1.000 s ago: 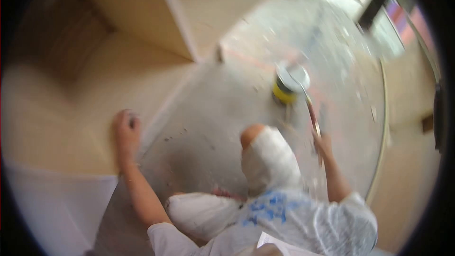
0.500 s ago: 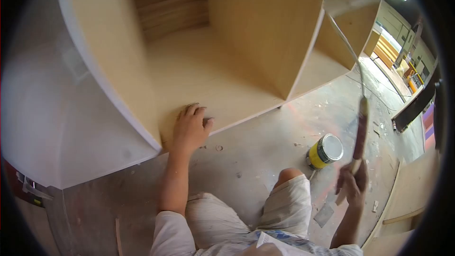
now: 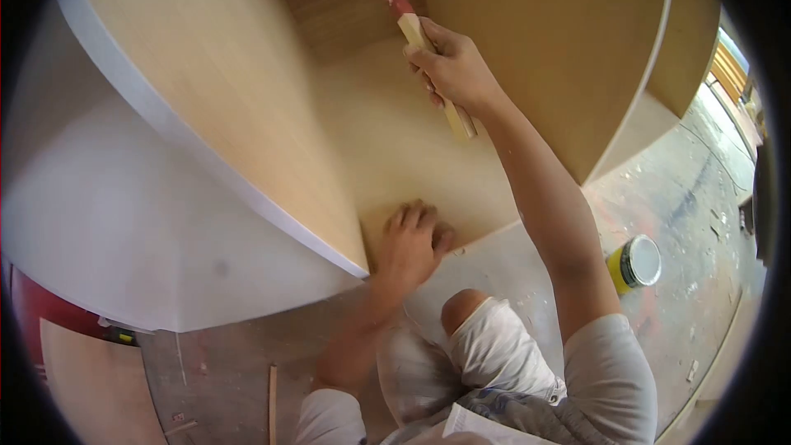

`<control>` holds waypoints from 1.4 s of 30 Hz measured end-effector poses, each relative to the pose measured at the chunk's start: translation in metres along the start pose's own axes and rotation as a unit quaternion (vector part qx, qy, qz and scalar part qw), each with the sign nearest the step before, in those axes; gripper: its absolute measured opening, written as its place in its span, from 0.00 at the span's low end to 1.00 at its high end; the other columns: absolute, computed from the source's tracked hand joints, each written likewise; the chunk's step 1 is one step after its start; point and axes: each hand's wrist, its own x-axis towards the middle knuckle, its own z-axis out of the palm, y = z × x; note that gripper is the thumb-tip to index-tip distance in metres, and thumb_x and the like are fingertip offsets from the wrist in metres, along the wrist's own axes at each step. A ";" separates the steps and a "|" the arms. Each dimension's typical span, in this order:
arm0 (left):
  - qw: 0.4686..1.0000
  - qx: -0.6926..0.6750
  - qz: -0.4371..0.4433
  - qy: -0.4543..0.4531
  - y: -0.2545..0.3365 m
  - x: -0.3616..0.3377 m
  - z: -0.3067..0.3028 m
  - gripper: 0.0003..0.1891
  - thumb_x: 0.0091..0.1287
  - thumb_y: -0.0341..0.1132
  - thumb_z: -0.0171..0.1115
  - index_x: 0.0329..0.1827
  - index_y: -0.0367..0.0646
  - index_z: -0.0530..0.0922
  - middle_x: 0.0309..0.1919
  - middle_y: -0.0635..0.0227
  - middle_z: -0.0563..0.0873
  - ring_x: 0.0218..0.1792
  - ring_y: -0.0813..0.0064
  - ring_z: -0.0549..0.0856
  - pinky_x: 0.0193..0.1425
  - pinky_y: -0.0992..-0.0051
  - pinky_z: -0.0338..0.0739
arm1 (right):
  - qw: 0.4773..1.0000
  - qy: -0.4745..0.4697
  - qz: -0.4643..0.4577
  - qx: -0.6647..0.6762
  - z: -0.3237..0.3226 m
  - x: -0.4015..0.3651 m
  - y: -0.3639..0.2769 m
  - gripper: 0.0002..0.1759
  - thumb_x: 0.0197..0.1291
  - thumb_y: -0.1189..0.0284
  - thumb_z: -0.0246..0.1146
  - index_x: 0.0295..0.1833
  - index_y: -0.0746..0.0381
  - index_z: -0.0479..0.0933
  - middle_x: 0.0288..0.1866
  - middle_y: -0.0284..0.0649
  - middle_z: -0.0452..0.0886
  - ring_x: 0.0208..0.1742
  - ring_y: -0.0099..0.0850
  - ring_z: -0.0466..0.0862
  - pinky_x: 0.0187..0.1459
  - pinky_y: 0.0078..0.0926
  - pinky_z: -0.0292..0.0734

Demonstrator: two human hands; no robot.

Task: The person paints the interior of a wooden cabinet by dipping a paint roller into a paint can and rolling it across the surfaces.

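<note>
Inside a pale wooden cabinet, my right hand is wrapped round the wooden handle of a long tool, which has a red section and a yellow collar. The tool's far end runs out of the top of the view. My left hand rests, fingers spread and a little blurred, on the cabinet's bottom panel near its front edge, beside the left side panel. Nothing shows in it.
A yellow can with a pale top stands on the stained floor to the right. A thin wooden strip and a curved board lie at the lower left. My knees are below the cabinet's front edge.
My right hand has moved with the tool from beside the can, up and left into the cabinet. My left hand stays on the bottom panel. The view has shifted.
</note>
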 end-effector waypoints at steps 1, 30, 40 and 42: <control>1.000 -0.022 0.006 0.016 -0.004 -0.002 0.001 0.24 0.62 0.45 0.62 0.55 0.37 0.77 0.57 0.51 0.78 0.59 0.50 0.75 0.64 0.56 0.68 | 1.000 -0.005 -0.007 0.007 0.009 0.022 0.001 0.20 0.59 0.70 0.53 0.57 0.63 0.72 0.27 0.38 0.73 0.23 0.28 0.74 0.24 0.30 0.73; 0.993 -0.048 -0.077 0.069 -0.008 -0.015 0.019 0.23 0.52 0.43 0.71 0.46 0.38 0.78 0.48 0.57 0.80 0.55 0.56 0.77 0.65 0.51 0.65 | 0.966 -0.055 0.045 -0.250 0.115 0.151 0.154 0.27 0.62 0.70 0.51 0.66 0.65 0.66 0.48 0.60 0.80 0.50 0.53 0.81 0.51 0.44 0.77; 0.990 -0.039 -0.065 0.119 0.000 -0.013 0.011 0.23 0.50 0.40 0.73 0.45 0.38 0.78 0.49 0.56 0.80 0.55 0.52 0.77 0.65 0.50 0.67 | 0.951 -0.115 0.077 -0.277 0.124 0.139 0.185 0.19 0.56 0.76 0.51 0.51 0.73 0.75 0.40 0.60 0.82 0.33 0.48 0.86 0.35 0.40 0.82; 0.989 -0.046 -0.064 0.126 -0.001 -0.012 0.009 0.22 0.50 0.40 0.73 0.44 0.38 0.78 0.48 0.56 0.80 0.54 0.52 0.78 0.64 0.50 0.68 | 0.939 -0.156 0.100 -0.289 0.130 0.149 0.180 0.15 0.55 0.76 0.51 0.44 0.73 0.77 0.38 0.59 0.83 0.33 0.48 0.86 0.34 0.42 0.82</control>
